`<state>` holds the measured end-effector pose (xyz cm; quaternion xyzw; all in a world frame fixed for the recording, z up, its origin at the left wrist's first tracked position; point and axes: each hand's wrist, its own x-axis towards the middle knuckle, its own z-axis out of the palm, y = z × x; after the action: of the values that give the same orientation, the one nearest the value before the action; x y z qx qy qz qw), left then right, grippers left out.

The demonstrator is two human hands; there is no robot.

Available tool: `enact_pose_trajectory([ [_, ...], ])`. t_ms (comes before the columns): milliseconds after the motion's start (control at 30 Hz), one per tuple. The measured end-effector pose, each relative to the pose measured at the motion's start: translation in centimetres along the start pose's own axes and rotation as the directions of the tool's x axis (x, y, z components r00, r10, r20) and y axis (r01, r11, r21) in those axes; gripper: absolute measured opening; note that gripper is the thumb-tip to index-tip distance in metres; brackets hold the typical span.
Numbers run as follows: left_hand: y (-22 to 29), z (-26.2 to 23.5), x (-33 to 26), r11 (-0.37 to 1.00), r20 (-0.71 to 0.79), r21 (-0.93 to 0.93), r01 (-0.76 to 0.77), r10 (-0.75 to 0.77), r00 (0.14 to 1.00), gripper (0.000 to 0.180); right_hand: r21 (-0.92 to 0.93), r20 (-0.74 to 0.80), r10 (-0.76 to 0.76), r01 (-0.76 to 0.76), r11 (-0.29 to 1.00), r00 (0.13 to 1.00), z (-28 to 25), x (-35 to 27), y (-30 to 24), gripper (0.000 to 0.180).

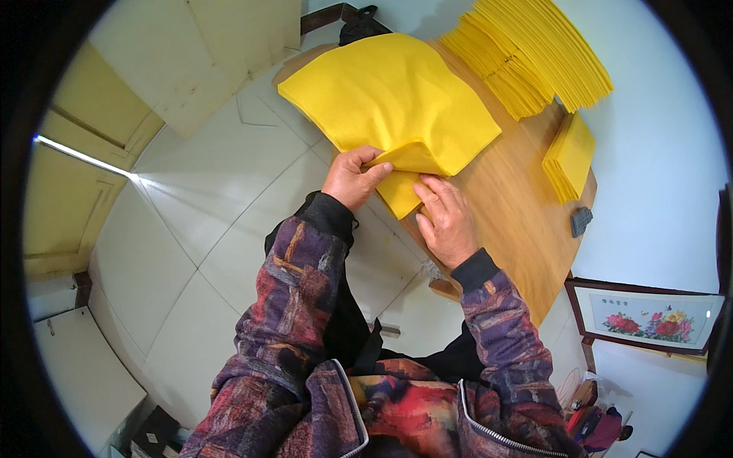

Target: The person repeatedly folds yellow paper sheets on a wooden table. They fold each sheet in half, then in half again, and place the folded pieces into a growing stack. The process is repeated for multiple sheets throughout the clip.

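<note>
— What is the left hand [353, 178] doing?
— It pinches the folded corner of a soft yellow sheet [393, 103], thumb over the crease.
— And the right hand [447, 220]?
— Open, fingers flat, pressing the sheet's near flap onto the smooth wooden table [511, 206].
— Where is the sheet?
— On the table's near left edge, overhanging it. A fanned stack [534, 53] lies far right, a squared pile [571, 156] right of the hands.

A fanned stack of yellow sheets [534, 53] lies at the far end of the wooden table [519, 214]. Nearer along its right edge sits a smaller yellow pile [571, 156], then a small dark object [581, 221], perhaps a remote. A framed flower picture [649, 317] leans beyond the table.
</note>
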<state>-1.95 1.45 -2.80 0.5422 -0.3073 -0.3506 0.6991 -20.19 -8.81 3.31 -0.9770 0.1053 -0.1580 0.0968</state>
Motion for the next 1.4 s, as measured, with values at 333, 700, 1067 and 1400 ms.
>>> enact_pose_trajectory([
  [333, 0.4, -0.2, -0.2, 0.999, -0.017, -0.025, -0.026, 0.026, 1.000, 0.017, -0.048, -0.094, -0.117, 0.113, 0.992, 0.989, -0.2, 1.1, -0.1, 0.033],
  [700, 0.4, -0.4, -0.2, 0.999, -0.005, -0.045, 0.001, -0.001, 1.000, 0.019, 0.329, 0.045, -0.053, 0.035, 0.944, 0.998, -1.1, 3.6, 1.5, 0.010],
  [1067, 1.0, -0.5, -0.3, 1.000, 0.018, 0.003, 0.010, -0.010, 1.000, 0.020, 0.557, 0.298, -0.078, -0.107, 0.824, 0.951, -2.2, 5.4, 3.4, 0.005],
  [1400, 0.4, -0.7, -0.3, 0.998, 0.039, -0.050, 0.030, -0.028, 0.999, 0.023, 0.583, 0.304, 0.053, -0.230, 0.779, 0.951, -2.5, 5.5, 2.6, 0.007],
])
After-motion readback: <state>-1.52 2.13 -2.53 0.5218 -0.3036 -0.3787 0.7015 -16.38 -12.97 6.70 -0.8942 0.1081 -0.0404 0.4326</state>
